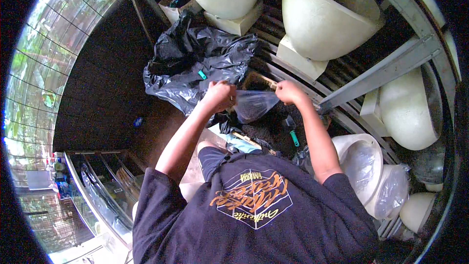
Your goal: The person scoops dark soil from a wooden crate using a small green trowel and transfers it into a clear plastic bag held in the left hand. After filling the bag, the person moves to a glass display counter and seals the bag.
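A clear plastic bag (pixel 255 103) is stretched between my two hands, with dark material showing in or through its lower part. My left hand (pixel 220 96) is closed on one side of the bag's top edge. At the opposite side, my right hand (pixel 289 93) grips the edge in a fist. Just beyond the bag lies a wooden-edged frame (pixel 261 78), partly hidden. Dark, soil-like material (pixel 266 133) sits below the bag, nearer to me. Past my left hand spreads a large crumpled black plastic sheet or bag (pixel 195 51), with a small teal object (pixel 202 75) on it.
Another teal object (pixel 294 138) lies by the soil-like material. Large cream bowl-shaped vessels (pixel 332 24) stand on a slatted rack at the far side and right. A metal beam (pixel 381 73) slants across the right. Wire mesh (pixel 53 44) bounds the left, above a shelf unit (pixel 105 186).
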{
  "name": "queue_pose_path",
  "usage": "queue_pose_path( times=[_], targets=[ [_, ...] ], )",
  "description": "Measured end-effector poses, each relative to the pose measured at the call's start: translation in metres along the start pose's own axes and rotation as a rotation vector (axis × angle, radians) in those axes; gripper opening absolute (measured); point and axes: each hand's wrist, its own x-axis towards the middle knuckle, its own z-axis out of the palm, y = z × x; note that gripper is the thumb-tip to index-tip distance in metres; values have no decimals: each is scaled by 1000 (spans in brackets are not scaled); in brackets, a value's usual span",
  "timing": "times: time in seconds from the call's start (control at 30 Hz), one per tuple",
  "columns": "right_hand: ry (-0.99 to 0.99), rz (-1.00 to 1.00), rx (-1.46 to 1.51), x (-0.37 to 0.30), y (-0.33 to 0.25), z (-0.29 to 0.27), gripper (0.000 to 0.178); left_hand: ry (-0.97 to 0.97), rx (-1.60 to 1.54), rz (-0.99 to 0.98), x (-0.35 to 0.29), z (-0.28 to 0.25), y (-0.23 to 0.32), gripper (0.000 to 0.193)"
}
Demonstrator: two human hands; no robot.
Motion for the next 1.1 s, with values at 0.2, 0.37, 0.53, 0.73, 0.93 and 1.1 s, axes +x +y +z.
queue_pose_path(
  times=[0.2, 0.37, 0.53, 0.73, 0.93, 1.1],
  targets=[
    [207, -257, -103, -4, 16, 37, 22, -92, 8, 14, -14, 6, 14, 20],
    [131, -250, -226, -2, -23, 40, 33, -52, -33, 46, -31, 23, 27, 20],
    [-57, -431, -115, -5, -34, -14, 35, 157, -3, 135, -44, -7, 2, 23],
    [60, -270, -218, -20, -48, -43, 32, 179, 91, 282, -36, -62, 2, 20],
    [58, -293, -65, -21, -22, -25, 37, 134, -104, 280, -30, -37, -5, 16],
    [83, -215, -11, -24, -17, -7, 38, 44, -192, 184, -31, -24, -3, 20]
  ],
)
